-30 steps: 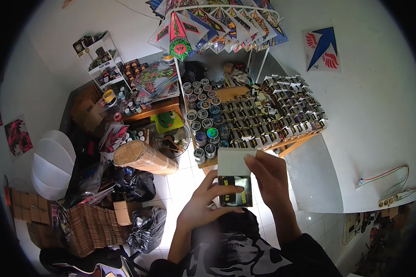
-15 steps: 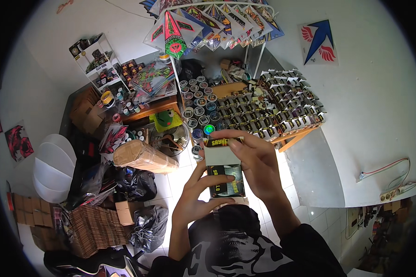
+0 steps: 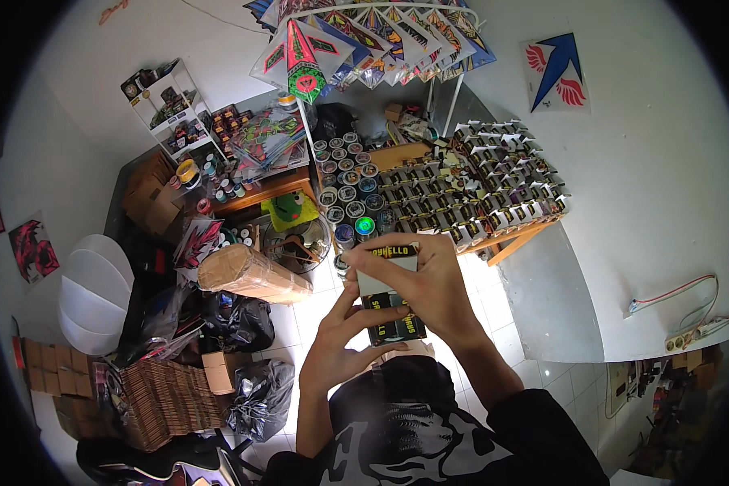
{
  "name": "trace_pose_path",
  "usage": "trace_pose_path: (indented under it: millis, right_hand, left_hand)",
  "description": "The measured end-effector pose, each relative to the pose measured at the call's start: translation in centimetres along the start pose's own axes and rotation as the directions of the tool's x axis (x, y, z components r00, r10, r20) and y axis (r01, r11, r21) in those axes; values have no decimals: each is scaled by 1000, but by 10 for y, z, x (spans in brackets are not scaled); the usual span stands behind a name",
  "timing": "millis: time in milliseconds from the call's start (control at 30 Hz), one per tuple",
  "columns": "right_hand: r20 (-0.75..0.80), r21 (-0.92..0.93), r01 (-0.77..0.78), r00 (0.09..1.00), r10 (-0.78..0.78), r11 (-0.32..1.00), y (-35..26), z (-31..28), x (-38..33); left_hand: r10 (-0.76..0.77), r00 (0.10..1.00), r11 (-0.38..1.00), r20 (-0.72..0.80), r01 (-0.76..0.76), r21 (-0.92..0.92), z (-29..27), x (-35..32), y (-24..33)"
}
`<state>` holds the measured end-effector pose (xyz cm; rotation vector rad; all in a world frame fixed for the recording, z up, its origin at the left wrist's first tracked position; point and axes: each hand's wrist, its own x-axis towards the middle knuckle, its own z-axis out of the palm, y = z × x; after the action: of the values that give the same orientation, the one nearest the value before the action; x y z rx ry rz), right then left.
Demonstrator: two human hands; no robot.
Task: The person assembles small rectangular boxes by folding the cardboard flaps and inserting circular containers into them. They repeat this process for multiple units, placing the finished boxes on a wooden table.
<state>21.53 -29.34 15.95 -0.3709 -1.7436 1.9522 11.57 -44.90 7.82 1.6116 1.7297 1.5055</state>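
Observation:
A small cardboard box (image 3: 386, 333), black and teal with yellow lettering, is held up in front of my body. Its white upper flap, edged with a dark printed strip, stands up toward the table. My left hand (image 3: 336, 340) grips the lower part of the box, with fingers across its front and thumb along the bottom. My right hand (image 3: 432, 285) is closed around the upper part, thumb and fingers pinching at the flap. That hand covers much of the flap and the box's right side.
Ahead stands a wooden table (image 3: 514, 240) with rows of small open boxes (image 3: 514, 166) and several round lidded jars (image 3: 348, 178). Left of me are a taped cardboard roll (image 3: 251, 275), black plastic bags (image 3: 261, 401) and a stack of flat cardboard (image 3: 166, 405). Kites (image 3: 381, 40) hang above.
My right hand has shifted left across the white flap, with its thumb now near the flap's left edge. The top printed strip is turned differently. My left hand keeps its hold.

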Motion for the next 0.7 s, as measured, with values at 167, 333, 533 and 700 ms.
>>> trace_pose_path:
  millis: [167,333,533,700]
  right_hand:
    - [108,208,-105,991,83,972,7,-5,0]
    - [258,174,3,965,-49,985,-3,-8,3]
    - [194,113,14,980,-36,993,7,-18,2]
    - [33,-70,-25,999,28,997,3,-14,-4]
  left_hand:
    - [20,1000,998,-16,-21,-62,1,-3,-2]
    - [87,992,981,-91,-101,-168,-5,1,-1]
    - [50,998,978,-33,-56,-201,-4,0,-2]
    - [6,999,992,38,-1,-130,0,-2,2]
